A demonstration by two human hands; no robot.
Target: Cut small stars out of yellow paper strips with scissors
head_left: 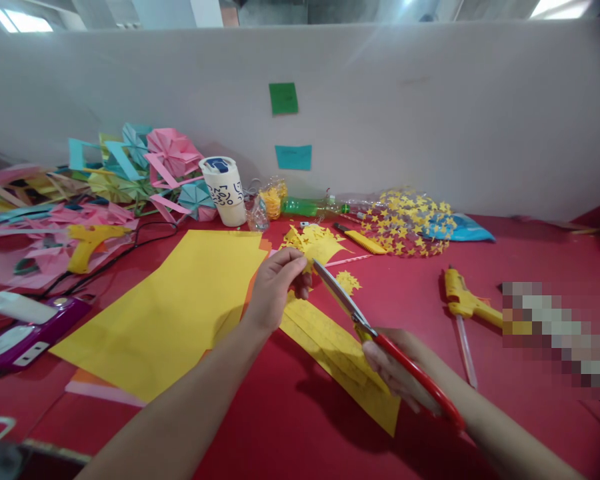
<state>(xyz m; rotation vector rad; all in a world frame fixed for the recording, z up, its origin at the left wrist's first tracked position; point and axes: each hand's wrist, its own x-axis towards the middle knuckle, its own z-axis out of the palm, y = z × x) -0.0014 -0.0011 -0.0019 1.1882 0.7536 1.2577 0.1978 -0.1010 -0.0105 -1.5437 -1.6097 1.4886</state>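
In the head view, my left hand [277, 283] pinches a small piece of yellow paper [309, 266] between thumb and fingertips. My right hand [395, 367] grips red-handled scissors [337, 292], whose tips meet that piece; the blades look nearly closed. Yellow paper strips [340, 353] lie on the red table [290, 427] beneath both hands. Just past the blades is a small pile of yellow paper stars [349, 283]. Yellow scraps [323, 243] are heaped behind my left hand.
Large yellow sheets [190, 307] lie to the left. A white tumbler [225, 193], a green plastic bottle [305, 206], a yellow cutter knife [365, 240] and star-covered clear plastic [410, 223] line the back. Yellow glue guns [463, 297] lie at both sides, with folded paper ornaments [173, 152] at back left.
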